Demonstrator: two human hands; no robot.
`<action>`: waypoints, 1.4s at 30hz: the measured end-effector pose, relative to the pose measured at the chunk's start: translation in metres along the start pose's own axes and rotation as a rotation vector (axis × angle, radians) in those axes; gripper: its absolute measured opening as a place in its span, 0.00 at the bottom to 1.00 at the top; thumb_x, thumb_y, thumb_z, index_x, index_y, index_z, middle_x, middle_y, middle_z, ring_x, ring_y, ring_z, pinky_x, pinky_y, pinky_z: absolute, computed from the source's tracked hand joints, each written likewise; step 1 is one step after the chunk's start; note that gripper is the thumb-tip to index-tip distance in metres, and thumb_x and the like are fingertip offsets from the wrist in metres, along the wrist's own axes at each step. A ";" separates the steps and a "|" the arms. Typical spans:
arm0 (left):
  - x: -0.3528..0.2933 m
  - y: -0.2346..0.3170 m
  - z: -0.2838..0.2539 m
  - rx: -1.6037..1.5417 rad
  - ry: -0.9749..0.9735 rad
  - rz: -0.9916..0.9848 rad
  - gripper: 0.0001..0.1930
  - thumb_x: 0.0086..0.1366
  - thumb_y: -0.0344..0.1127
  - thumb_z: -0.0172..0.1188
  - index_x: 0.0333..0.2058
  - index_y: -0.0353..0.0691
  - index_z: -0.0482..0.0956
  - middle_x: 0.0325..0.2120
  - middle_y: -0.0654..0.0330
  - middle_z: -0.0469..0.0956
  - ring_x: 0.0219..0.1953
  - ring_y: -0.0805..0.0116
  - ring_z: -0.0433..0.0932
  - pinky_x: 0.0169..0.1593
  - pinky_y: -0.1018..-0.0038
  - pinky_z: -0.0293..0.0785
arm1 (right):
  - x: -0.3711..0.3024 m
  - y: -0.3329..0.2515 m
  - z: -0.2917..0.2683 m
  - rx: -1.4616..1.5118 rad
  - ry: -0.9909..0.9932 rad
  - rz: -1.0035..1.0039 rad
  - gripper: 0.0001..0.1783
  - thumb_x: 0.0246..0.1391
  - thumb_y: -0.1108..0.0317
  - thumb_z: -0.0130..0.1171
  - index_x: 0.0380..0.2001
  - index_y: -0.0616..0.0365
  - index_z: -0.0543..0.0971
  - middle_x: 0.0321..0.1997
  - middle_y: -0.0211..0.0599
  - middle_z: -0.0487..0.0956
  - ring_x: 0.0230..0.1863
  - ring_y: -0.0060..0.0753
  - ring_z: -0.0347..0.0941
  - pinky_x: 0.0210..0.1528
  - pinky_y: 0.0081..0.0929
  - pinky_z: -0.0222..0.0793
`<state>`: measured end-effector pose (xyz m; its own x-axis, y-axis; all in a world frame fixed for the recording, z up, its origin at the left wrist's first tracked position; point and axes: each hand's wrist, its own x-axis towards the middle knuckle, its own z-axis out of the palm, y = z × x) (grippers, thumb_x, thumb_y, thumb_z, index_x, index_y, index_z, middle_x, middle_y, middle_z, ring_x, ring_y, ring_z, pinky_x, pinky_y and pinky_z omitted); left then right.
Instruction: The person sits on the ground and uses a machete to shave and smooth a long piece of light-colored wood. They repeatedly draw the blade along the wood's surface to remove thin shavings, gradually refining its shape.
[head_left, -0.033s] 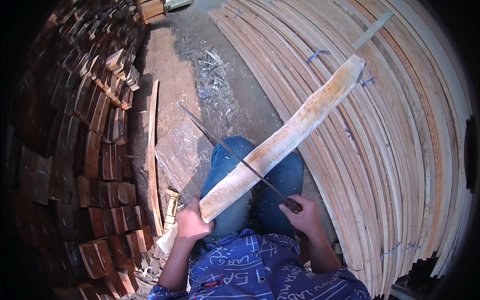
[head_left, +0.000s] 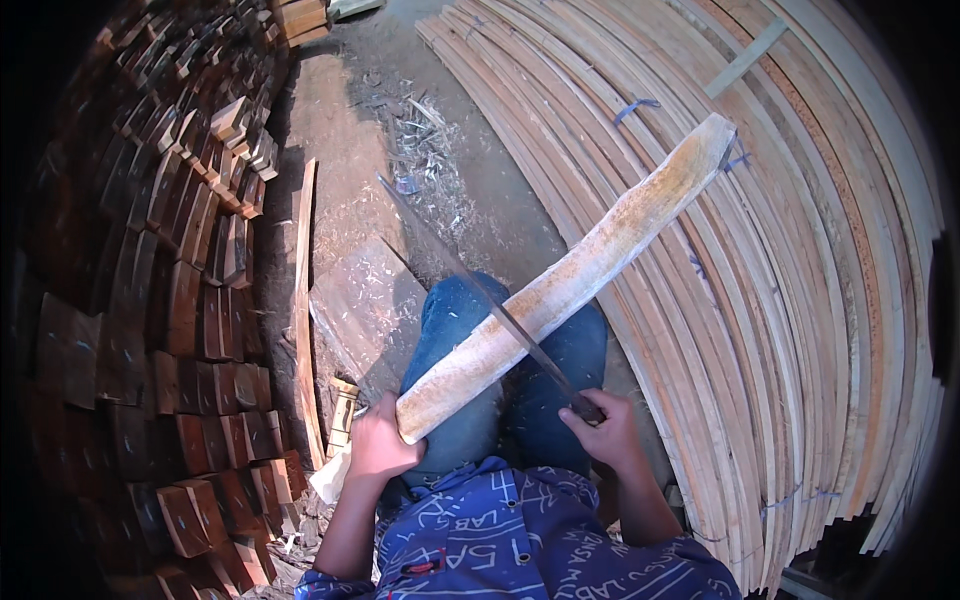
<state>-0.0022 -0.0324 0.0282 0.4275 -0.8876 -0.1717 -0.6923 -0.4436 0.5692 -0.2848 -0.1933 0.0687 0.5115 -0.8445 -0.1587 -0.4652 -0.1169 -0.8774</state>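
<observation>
A long, pale wooden plank [head_left: 590,268] with a brownish face lies slantwise over my thighs, its far end reaching up to the right. My left hand [head_left: 383,445] is closed around its near end. In my right hand [head_left: 607,428], fingers wrap the dark handle of a long, narrow machete-like knife [head_left: 530,346]. The blade crosses over the middle of the plank and points to the far left. Whether its edge touches the wood I cannot tell.
Stacked dark wooden blocks [head_left: 185,290] line the left side. Long bundled wood strips [head_left: 640,230], tied with blue cord, fill the right. A thin strip [head_left: 305,310] and a small carved pale piece [head_left: 343,408] are by my left leg. Shavings [head_left: 430,140] litter the ground ahead.
The knife's blade has turned to show more of its flat side, and its tip has shifted a little to the right and farther away. Both hands keep their grips.
</observation>
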 end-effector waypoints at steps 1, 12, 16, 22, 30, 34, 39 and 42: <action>0.004 -0.004 -0.002 0.004 -0.015 0.013 0.20 0.42 0.36 0.62 0.35 0.34 0.70 0.25 0.41 0.78 0.29 0.38 0.79 0.35 0.53 0.76 | 0.000 -0.005 -0.004 0.180 -0.035 0.101 0.09 0.55 0.69 0.66 0.32 0.61 0.77 0.20 0.32 0.74 0.19 0.22 0.71 0.20 0.22 0.65; 0.019 0.004 -0.008 0.062 0.006 0.023 0.19 0.40 0.32 0.62 0.34 0.35 0.70 0.26 0.43 0.77 0.32 0.40 0.79 0.38 0.54 0.75 | 0.012 -0.007 -0.019 0.601 0.002 0.497 0.09 0.61 0.66 0.62 0.34 0.60 0.73 0.17 0.27 0.71 0.15 0.17 0.66 0.16 0.19 0.63; 0.017 0.008 -0.008 0.057 0.046 -0.003 0.19 0.42 0.32 0.62 0.35 0.35 0.69 0.27 0.42 0.78 0.34 0.38 0.78 0.39 0.54 0.74 | -0.003 -0.003 -0.009 0.395 -0.160 0.464 0.10 0.59 0.67 0.64 0.34 0.60 0.75 0.17 0.25 0.72 0.16 0.14 0.67 0.16 0.18 0.62; 0.018 0.000 -0.005 0.099 -0.093 -0.055 0.21 0.43 0.35 0.63 0.38 0.36 0.69 0.27 0.42 0.77 0.33 0.42 0.79 0.39 0.54 0.75 | 0.005 -0.015 -0.024 0.461 0.014 0.433 0.10 0.58 0.68 0.65 0.33 0.60 0.74 0.17 0.25 0.71 0.15 0.14 0.66 0.16 0.18 0.61; 0.018 0.003 -0.006 0.089 -0.021 -0.038 0.21 0.43 0.33 0.63 0.38 0.36 0.69 0.28 0.42 0.78 0.33 0.41 0.79 0.39 0.54 0.75 | -0.009 0.003 -0.019 0.275 -0.041 0.407 0.09 0.58 0.70 0.64 0.32 0.60 0.73 0.18 0.27 0.71 0.15 0.16 0.67 0.15 0.18 0.61; 0.021 0.000 -0.010 0.091 -0.081 0.003 0.21 0.43 0.32 0.62 0.38 0.36 0.69 0.28 0.43 0.78 0.33 0.40 0.79 0.39 0.55 0.75 | -0.013 -0.005 -0.027 0.392 -0.053 0.504 0.09 0.57 0.71 0.65 0.33 0.59 0.73 0.18 0.26 0.71 0.15 0.16 0.67 0.16 0.18 0.61; 0.025 0.004 -0.013 0.040 -0.160 -0.036 0.21 0.42 0.31 0.61 0.38 0.34 0.68 0.26 0.37 0.77 0.32 0.35 0.78 0.38 0.52 0.75 | -0.005 -0.004 -0.033 0.523 0.076 0.395 0.09 0.56 0.73 0.65 0.33 0.58 0.73 0.18 0.25 0.71 0.15 0.15 0.66 0.16 0.17 0.60; 0.026 0.004 -0.017 0.044 -0.153 -0.027 0.22 0.41 0.30 0.61 0.37 0.34 0.67 0.24 0.37 0.77 0.31 0.34 0.78 0.38 0.52 0.75 | -0.011 0.006 -0.028 0.321 -0.003 0.376 0.08 0.56 0.75 0.63 0.33 0.58 0.72 0.18 0.25 0.70 0.14 0.15 0.66 0.15 0.18 0.60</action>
<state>0.0163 -0.0548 0.0398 0.3548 -0.8825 -0.3087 -0.7080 -0.4693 0.5278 -0.3130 -0.1996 0.0781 0.3535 -0.7955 -0.4923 -0.3723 0.3631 -0.8541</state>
